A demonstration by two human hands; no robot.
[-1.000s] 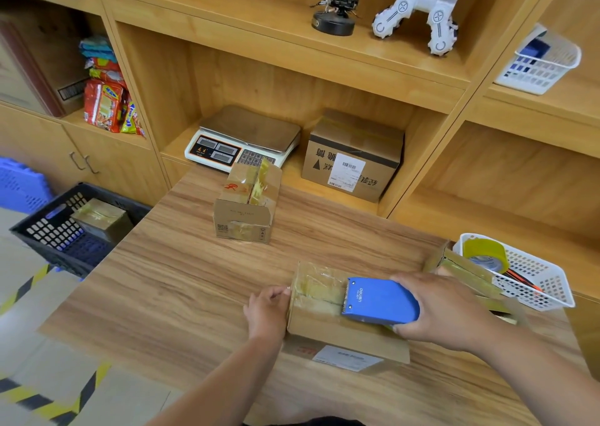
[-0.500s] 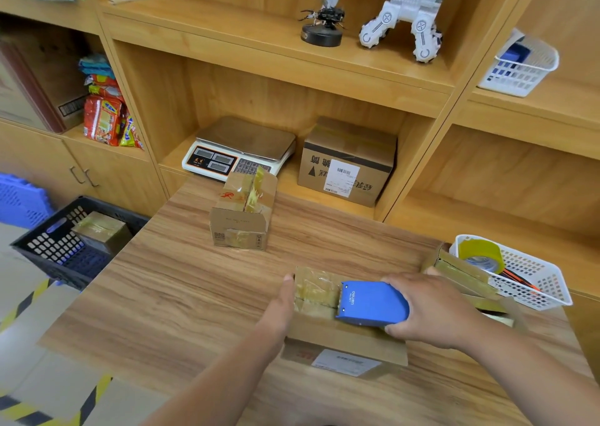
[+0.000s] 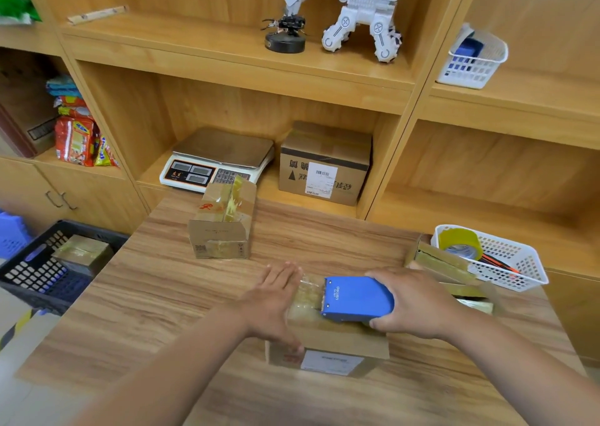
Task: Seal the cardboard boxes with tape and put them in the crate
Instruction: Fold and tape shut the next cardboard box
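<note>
- The left hand [image 3: 276, 299] lies flat on the left end of the front box [image 3: 328, 338], fingers straight and close together. This most likely pins the box to the table [image 3: 146, 295] and holds the tape's start down against the pull.
- The right hand [image 3: 418, 305] is wrapped round a blue tape dispenser [image 3: 357, 299], fingers over its far side and thumb at its near side. The dispenser sits on the front box's top, right of centre, with its toothed edge facing the left hand, so it looks set to lay or cut a strip along the seam.
- A stretch of tape [image 3: 306, 295] shows on the front box between the flat hand and the dispenser. It is glossy, yellowish and wrinkled.
- The front box is low, wide brown cardboard with a white label on its near side and some red print by its near left corner. Whether its seam is fully covered cannot be told.
- A second box [image 3: 224, 224] stands beyond the front box and a little left, well apart from it. It is taller and carries patchy tape along its top.
- The black crate [image 3: 19, 292] sits far left of the front box, lower than the table, and holds one taped box [image 3: 82, 253].
- More taped cardboard [image 3: 444, 263] lies just right of the front box, behind the right hand. Past it stands a white basket [image 3: 516, 263] with a tape roll [image 3: 459, 243].
</note>
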